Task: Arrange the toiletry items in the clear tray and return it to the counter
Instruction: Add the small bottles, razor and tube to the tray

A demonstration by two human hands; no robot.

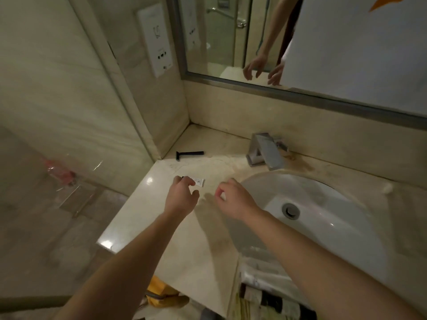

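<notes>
A small white tube [199,182] with a dark cap lies on the beige marble counter [184,239], left of the sink. My left hand [181,196] hovers over the tube's capped end. Its fingertips touch or nearly touch the tube, and the thumb is held away from it. My right hand [233,200] floats beside it above the counter at the basin's rim, fingers loosely curled and holding nothing. A black razor [189,154] rests farther back near the wall corner. At the bottom edge, a clear container [261,271] with several packets sits below the counter's front; its outline is unclear.
The white basin [323,204] with its drain fills the right side, with a chrome faucet [265,151] behind it. A mirror [323,54] reflects both hands. A wall socket panel [157,40] is at the left. The counter's left edge drops to the floor, where pink plastic [60,172] lies.
</notes>
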